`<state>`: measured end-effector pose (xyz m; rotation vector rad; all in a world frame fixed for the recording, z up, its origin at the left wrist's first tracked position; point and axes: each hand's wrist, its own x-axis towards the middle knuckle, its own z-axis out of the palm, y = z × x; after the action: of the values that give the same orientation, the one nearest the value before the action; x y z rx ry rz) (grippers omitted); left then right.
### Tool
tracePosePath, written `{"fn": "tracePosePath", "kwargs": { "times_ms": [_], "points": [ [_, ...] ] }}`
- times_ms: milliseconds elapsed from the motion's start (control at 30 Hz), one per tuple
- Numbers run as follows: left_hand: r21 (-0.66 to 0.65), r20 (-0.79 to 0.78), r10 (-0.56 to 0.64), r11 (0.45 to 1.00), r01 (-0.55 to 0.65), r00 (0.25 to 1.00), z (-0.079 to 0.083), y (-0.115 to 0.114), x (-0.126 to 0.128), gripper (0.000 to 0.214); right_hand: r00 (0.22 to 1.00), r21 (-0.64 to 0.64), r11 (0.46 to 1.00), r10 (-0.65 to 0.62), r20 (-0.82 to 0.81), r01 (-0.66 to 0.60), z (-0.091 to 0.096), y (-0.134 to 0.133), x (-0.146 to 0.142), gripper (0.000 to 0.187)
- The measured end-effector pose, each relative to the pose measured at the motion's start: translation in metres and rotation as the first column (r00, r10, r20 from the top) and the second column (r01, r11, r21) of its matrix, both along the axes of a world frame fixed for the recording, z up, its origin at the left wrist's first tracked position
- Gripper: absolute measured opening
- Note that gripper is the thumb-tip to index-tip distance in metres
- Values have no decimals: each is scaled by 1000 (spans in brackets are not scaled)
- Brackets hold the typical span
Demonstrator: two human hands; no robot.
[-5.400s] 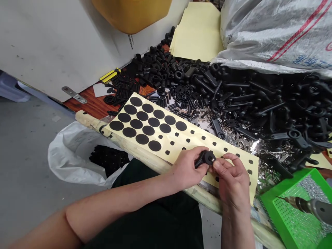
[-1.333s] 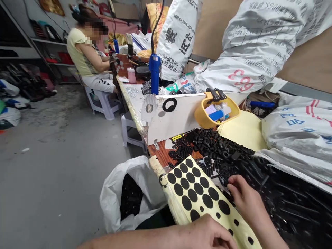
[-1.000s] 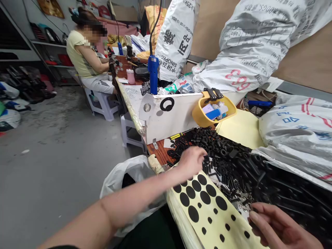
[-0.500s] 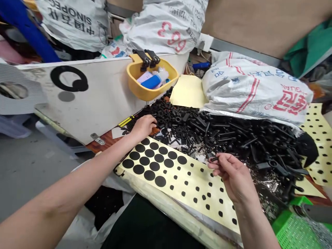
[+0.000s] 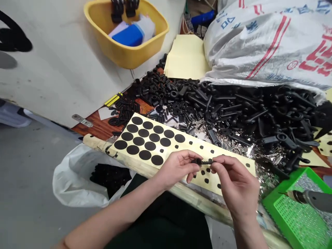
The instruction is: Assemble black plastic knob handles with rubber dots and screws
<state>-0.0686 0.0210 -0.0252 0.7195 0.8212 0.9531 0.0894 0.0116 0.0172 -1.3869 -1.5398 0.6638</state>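
My left hand (image 5: 177, 169) and my right hand (image 5: 234, 181) meet above a pale yellow sticker sheet (image 5: 197, 147) printed with round black dots. Between their fingertips is a small black ribbed piece (image 5: 203, 162), pinched at both ends. Large and small black dots show around my fingers. Behind the sheet lies a heap of black plastic lever parts (image 5: 259, 114), with loose silver metal bits (image 5: 241, 147) at its front edge. Black ribbed pieces (image 5: 127, 108) lie piled to the left.
A green perforated basket (image 5: 293, 214) holds a metal-tipped tool (image 5: 308, 200) at lower right. A white bag (image 5: 70, 180) of black parts sits to the left, below the bench edge. Beyond are a yellow caddy (image 5: 124, 45) on a white board, pale sheets (image 5: 186, 55) and a white sack (image 5: 259, 45).
My view has swung from the far room down to the bench. My left hand has come back from the black parts to join my right hand, and both now hold the ribbed piece.
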Motion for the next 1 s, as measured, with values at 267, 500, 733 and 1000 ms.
{"fn": "tracePosePath", "kwargs": {
  "times_ms": [267,500,733,1000],
  "points": [
    [27,-73,-6,1000,8,997,5,0,3,22,950,256,951,93,299,-173,-13,-2,-1,11],
    [66,-131,16,998,-7,991,1,-5,3,20,940,195,952,174,293,-236,-20,-5,3,14],
    [179,-230,42,984,0,972,-3,-8,3,17,894,252,958,7,449,-134,-25,-10,-5,12],
    [290,-345,131,957,-27,930,-4,-11,2,16,944,97,995,-6,329,-28,-38,-18,-11,6]
  ]
}}
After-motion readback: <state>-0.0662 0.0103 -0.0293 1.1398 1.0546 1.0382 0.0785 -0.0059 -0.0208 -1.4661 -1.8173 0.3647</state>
